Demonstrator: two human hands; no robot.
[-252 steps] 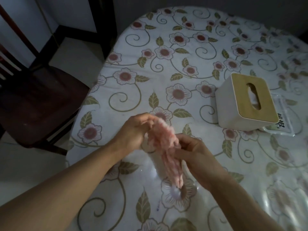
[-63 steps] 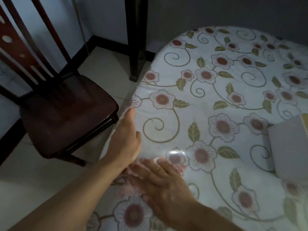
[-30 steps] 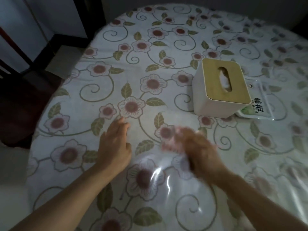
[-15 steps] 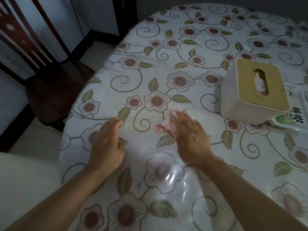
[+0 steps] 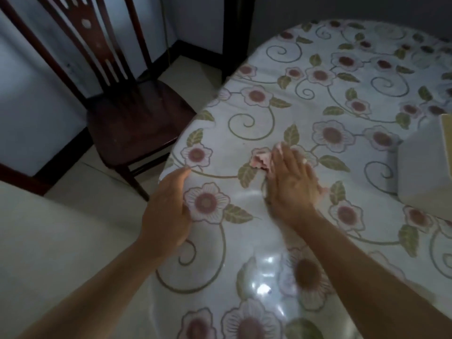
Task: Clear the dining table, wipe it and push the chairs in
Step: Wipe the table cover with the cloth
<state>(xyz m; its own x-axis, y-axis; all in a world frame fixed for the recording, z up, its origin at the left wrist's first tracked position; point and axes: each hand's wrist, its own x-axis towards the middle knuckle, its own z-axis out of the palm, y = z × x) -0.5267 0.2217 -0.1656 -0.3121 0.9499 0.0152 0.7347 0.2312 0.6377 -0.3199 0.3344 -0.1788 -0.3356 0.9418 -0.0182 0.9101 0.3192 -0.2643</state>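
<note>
While chair [image 5: 132, 113] stands pulled out at left, left hand [image 5: 168, 211] rests at table [image 5: 305, 113] edge, fingers straight, holding nothing. Right hand [image 5: 291, 182] flat, fingers extended, pressing pink cloth [image 5: 261, 160] onto glossy cover. Cloth looks soft, light, bunches easily; best driven under palm. Frill pokes out left of fingers. Tissue box [image 5: 425, 172] at far right.

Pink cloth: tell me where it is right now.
In the head view, the pink cloth lies on the table under the flat right hand, left of the tissue box.
</note>
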